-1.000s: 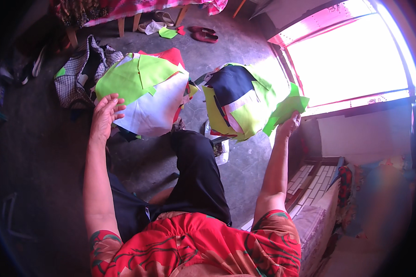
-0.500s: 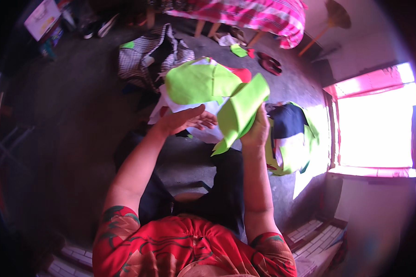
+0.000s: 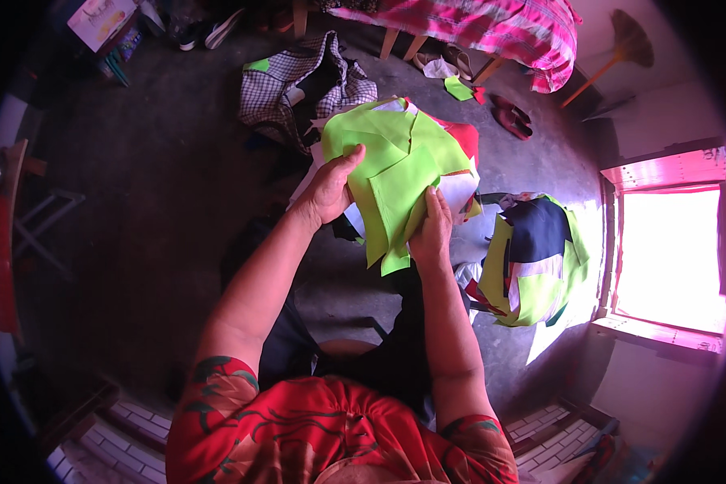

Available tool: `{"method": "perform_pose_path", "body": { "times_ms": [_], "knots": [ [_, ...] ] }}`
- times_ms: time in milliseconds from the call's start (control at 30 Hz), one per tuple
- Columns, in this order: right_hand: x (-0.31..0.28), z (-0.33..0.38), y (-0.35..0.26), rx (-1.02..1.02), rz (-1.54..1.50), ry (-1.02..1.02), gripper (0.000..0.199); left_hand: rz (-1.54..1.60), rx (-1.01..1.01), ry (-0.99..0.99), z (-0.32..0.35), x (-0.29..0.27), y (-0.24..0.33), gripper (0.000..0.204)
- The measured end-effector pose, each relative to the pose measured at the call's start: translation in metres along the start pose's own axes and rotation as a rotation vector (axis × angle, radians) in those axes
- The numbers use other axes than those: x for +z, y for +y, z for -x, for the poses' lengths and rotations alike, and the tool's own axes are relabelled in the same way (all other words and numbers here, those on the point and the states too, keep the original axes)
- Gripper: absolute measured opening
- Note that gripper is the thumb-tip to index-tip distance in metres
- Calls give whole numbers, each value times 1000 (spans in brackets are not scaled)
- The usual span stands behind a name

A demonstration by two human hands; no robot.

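A lime-green cloth piece hangs between my hands, its lower corners pointing toward me. My right hand is closed on its right edge, thumb and fingertips pressed near the top. At its left edge my left hand grips with the thumb on top, and the cloth partly hides the other fingers. Just beyond and partly behind is a heap of cut cloth, with lime-green pieces on top. A red piece and a white piece show at its right side.
A second heap of lime, navy and white cloth lies right, near the bright window. Beyond the first heap is a checked bag. Dark red shoes, green scraps and a broom are farther off.
My right hand has lowered and turned the lime-green piece, which now lies flatter. My left hand, open before, has come up to its left edge. The whole view has shifted slightly.
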State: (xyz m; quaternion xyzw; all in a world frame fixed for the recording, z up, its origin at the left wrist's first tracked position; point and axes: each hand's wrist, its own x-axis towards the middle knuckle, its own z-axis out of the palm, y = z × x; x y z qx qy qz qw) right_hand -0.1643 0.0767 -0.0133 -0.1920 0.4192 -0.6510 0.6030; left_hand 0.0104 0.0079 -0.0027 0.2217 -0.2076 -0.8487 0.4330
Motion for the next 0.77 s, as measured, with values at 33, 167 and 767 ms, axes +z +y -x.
{"method": "perform_pose_path", "body": {
  "times_ms": [33, 167, 767],
  "knots": [
    [2, -1, 3, 26, -16, 10, 36, -5, -3, -15, -2, -2, -1, 45],
    [20, 0, 12, 69, -4, -20, 34, -32, -9, -58, -8, -6, -2, 48],
    [-8, -15, 1, -67, 110, 130, 33, -3, 342, 113, -9, -19, 35, 55]
  ]
}}
